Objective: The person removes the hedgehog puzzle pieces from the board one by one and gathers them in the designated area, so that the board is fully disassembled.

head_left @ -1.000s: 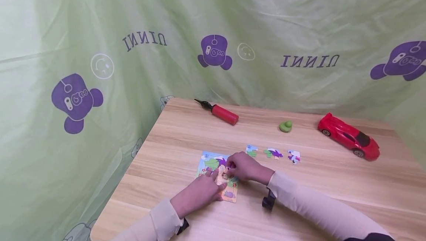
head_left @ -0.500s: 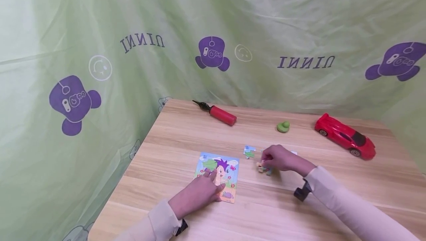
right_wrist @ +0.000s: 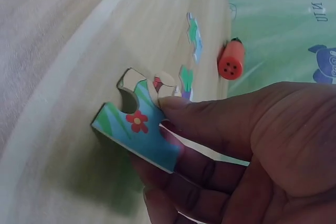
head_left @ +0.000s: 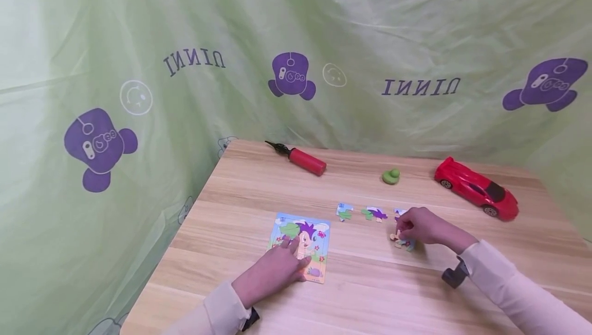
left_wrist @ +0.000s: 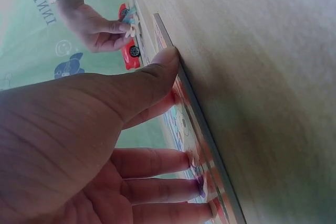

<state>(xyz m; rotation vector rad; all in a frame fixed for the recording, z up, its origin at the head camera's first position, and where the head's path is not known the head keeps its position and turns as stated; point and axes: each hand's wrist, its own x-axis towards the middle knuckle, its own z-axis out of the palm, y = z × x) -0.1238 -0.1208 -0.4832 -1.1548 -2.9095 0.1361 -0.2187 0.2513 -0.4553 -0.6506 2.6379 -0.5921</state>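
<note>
Puzzle piece [right_wrist: 137, 129]: light, stiff card (probably), pinched at one edge by right hand [head_left: 418, 225]; left hand [head_left: 273, 273] fingers flat on puzzle board [head_left: 319, 229].

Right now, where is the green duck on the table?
In the head view, the green duck sits at the table's far edge, between the red pump and the red car.

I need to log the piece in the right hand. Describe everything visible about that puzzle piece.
The puzzle piece is flat and thick-edged, cardboard or thin wood by its look. Its printed face shows blue with green stripes, a small red flower with a yellow centre, and pale tan at the knobbed end, beside a rounded notch. The right hand pinches it between thumb and fingers, just above or at the wooden table, close to the other loose pieces. Whether it touches the table cannot be told.
</note>
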